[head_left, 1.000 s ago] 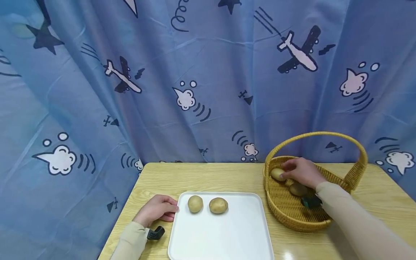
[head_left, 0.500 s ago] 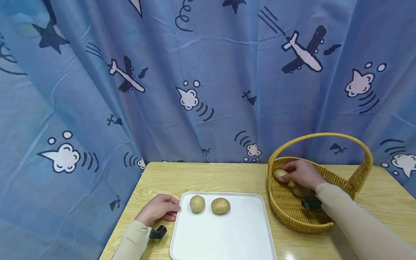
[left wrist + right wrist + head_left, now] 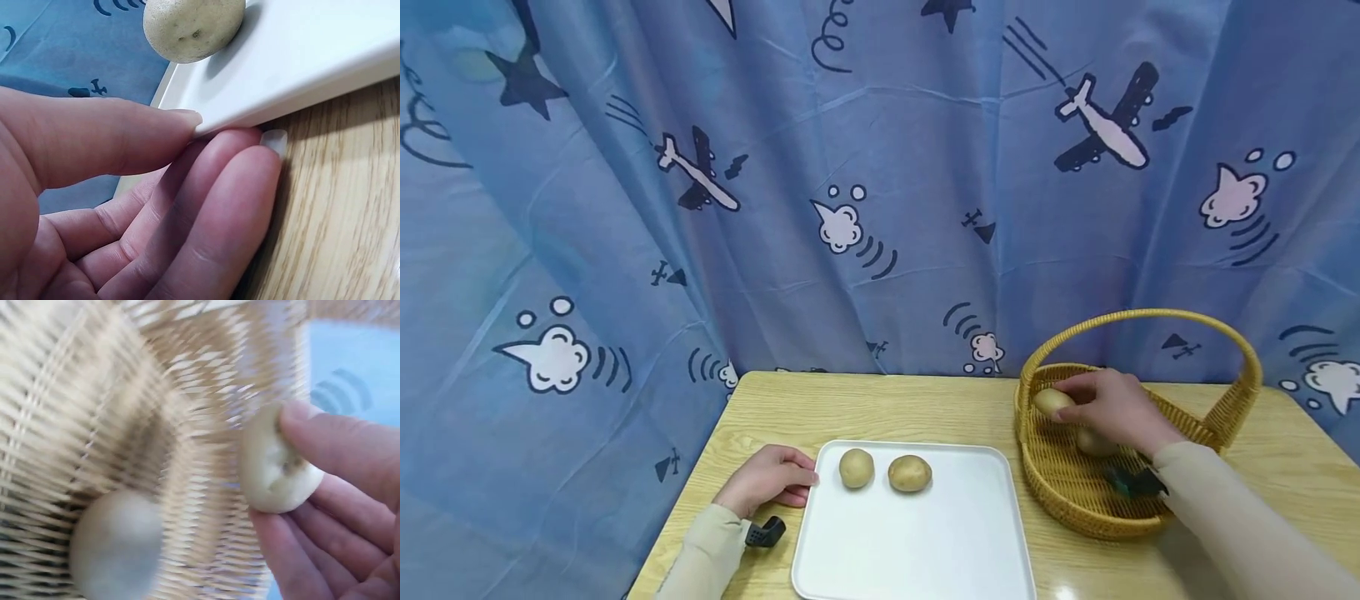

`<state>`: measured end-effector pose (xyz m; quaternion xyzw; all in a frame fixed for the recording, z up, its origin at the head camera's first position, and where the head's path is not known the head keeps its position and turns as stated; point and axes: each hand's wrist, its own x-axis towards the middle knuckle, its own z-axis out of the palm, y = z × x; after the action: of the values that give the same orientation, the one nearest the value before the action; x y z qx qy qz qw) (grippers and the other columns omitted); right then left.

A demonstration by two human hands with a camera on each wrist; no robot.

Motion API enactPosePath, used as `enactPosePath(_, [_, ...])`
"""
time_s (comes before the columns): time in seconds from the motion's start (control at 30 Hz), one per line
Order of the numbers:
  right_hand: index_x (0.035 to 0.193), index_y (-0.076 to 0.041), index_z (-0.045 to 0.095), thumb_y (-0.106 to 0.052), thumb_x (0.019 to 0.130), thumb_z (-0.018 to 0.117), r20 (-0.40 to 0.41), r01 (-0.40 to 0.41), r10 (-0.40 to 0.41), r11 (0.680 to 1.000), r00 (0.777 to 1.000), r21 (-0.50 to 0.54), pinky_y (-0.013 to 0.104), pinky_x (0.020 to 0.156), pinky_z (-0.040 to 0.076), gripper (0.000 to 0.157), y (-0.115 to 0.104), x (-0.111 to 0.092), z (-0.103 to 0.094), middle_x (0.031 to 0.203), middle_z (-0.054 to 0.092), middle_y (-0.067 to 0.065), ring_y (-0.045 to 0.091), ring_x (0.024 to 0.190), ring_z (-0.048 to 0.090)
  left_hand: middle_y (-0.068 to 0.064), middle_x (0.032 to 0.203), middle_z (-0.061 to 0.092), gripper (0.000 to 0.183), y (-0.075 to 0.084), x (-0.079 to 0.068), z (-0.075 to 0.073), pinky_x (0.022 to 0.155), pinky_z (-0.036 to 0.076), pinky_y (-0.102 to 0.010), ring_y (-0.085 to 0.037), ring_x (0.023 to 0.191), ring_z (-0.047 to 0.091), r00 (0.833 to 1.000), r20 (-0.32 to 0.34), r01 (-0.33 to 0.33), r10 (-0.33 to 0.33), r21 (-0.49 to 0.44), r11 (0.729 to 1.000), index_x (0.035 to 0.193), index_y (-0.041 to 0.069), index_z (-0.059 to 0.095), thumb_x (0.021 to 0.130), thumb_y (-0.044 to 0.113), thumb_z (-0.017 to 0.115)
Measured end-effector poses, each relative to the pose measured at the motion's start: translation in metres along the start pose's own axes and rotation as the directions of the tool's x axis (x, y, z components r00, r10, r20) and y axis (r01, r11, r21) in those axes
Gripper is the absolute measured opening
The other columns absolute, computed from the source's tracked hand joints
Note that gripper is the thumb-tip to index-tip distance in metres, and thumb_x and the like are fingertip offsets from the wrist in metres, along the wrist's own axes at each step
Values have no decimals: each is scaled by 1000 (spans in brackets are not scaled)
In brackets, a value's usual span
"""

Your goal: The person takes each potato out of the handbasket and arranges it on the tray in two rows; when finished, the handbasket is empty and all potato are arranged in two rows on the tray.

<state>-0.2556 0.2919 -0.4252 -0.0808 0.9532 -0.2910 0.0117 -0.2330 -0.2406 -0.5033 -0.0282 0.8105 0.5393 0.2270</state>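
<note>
- Since the basket wall [image 3: 1060,502] looks close, your right grip [image 3: 1116,410] pinches a potato [image 3: 1049,402].
- Your left grip [image 3: 771,479] pinches the tray edge [image 3: 806,525], likely steadying it.

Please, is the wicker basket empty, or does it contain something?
Not empty: one loose potato lies in the wicker basket. The right hand pinches a second potato; whether that touches the wicker, I cannot tell.

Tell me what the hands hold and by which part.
Right hand: a potato, pinched by opposite sides between thumb and fingers. Left hand: the white tray, pinched at its left rim.
</note>
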Motion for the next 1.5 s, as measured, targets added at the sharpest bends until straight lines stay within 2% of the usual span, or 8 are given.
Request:
enactPosePath(0.13, [133, -5, 76, -39, 88, 91, -50, 24, -25, 999, 998, -28, 63, 95, 58, 59, -22, -30, -10, 127, 77, 24, 46, 118, 70, -11, 93, 75, 29, -1, 1, 1, 72, 69, -30, -14, 76, 73, 1000, 10, 1, -1, 2, 1000, 120, -2, 73, 98, 17, 78])
enactPosePath(0.23, [132, -7, 78, -42, 87, 92, -82, 32, -35, 998, 996, -47, 60, 92, 60, 59, -37, -49, -13, 123, 79, 21, 44, 115, 72, -10, 92, 74, 28, 0, 1, 1, 72, 68, -30, -14, 75, 72, 1000, -3, 7, -7, 4, 1000, 119, -2, 73, 98, 17, 78])
enactPosePath(0.47, [127, -17, 82, -43, 81, 95, -147, 18, -17, 1000, 989, 7, 27, 75, 64, 54, -62, -84, 3, 116, 82, 9, 24, 101, 79, -10, 92, 74, 29, 1, 1, 0, 71, 68, -29, -13, 74, 72, 1000, -7, 0, 0, 11, 1000, 120, -2, 73, 98, 17, 78])
enactPosePath(0.57, [126, -20, 82, -41, 80, 96, -177, 37, -26, 998, 984, 57, 20, 76, 62, 53, -71, -94, 19, 119, 81, 7, 19, 104, 79, -10, 92, 74, 29, -1, 1, -2, 72, 68, -29, -13, 75, 72, 1000, -10, 2, -2, 11, 1000, 120, -2, 73, 98, 17, 78])
enactPosePath(0.77, [125, -17, 82, -28, 80, 97, -180, 71, -41, 984, 983, 164, 24, 82, 66, 49, -92, -88, 61, 121, 81, 6, 13, 101, 79, -12, 96, 76, 31, -2, 2, -4, 73, 69, -30, -14, 76, 74, 1000, -19, -3, 3, 1, 1000, 122, -4, 72, 98, 15, 78])
enactPosePath(0.83, [127, -13, 80, -22, 82, 95, -153, 63, -34, 979, 988, 192, 29, 83, 68, 48, -98, -81, 73, 124, 81, 10, 19, 102, 81, -12, 97, 76, 31, -1, 2, -4, 73, 69, -30, -14, 77, 74, 1000, -17, -2, 2, 3, 1000, 122, -3, 72, 99, 16, 77])
enactPosePath(1.07, [128, -6, 78, -10, 84, 92, -146, 59, -33, 982, 989, 180, 47, 93, 67, 47, -105, -66, 106, 125, 79, 16, 32, 111, 78, -11, 95, 75, 28, 1, 1, 1, 73, 69, -30, -14, 76, 73, 1000, 1, -3, 3, 1, 1000, 120, -3, 73, 98, 15, 77])
enactPosePath(1.5, [129, -3, 75, -4, 84, 90, -171, 67, -56, 996, 984, 60, 56, 104, 61, 47, -106, -59, 139, 129, 78, 18, 37, 119, 75, -11, 92, 74, 27, 3, 2, 0, 71, 68, -28, -13, 74, 72, 1000, -7, 4, -4, 11, 1000, 119, -2, 73, 99, 16, 77])
